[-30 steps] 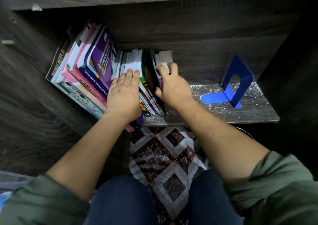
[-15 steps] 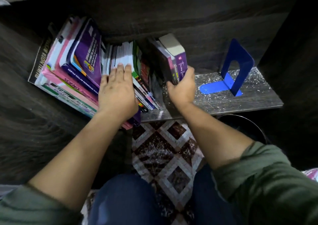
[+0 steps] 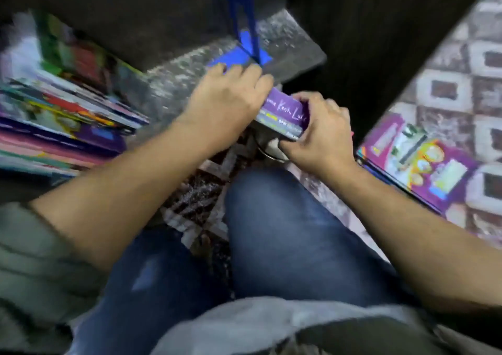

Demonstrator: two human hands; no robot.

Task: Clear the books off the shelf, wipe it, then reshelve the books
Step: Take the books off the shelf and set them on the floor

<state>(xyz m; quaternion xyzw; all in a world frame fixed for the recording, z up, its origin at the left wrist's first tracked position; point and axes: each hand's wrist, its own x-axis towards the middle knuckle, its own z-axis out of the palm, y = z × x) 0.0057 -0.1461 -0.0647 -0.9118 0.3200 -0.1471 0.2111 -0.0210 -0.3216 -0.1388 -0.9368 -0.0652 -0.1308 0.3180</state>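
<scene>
Purple book [image 3: 285, 108]: is being held just off the shelf's front edge, above the rug. Its spine, with white script lettering, is being turned upward. A second spine, grey with green and white print, is being pressed directly beneath it, so the two are being carried as one small bundle.
Left hand [image 3: 228, 102]: its grip is being closed over the bundle's far end, fingers curled down across the top.
Right hand [image 3: 317, 134]: its grip is being closed on the near end, thumb underneath and fingers wrapped over the upper corner.
Shelf [image 3: 288, 42]: a grey wood-grain board, being shown bare on its right part and speckled all over with pale dust. It is being closed in by dark panels at the back and on the right.
Blue bookend [image 3: 245, 23]: is being seen standing on the bare board, its flat foot lying in the dust just behind the left hand. Its upright plate is being smeared by motion blur.
Leaning books [image 3: 68, 104]: a row is being shown on the left part of the shelf, tilted over to the left. The titles are being lost to blur.
Floor stack [image 3: 415, 164]: a flat pile topped by a purple cover is being shown lying on the rug, right of the dark side panel and beside the right forearm.
Rug [image 3: 461, 63]: a diamond pattern in maroon, cream and grey is being shown, partly covered by the knees.
Jeans [image 3: 285, 232]: blue denim knees are being pointed toward the shelf.
Sleeves [image 3: 32, 259]: olive-green cloth is being worn bunched near the elbows.
</scene>
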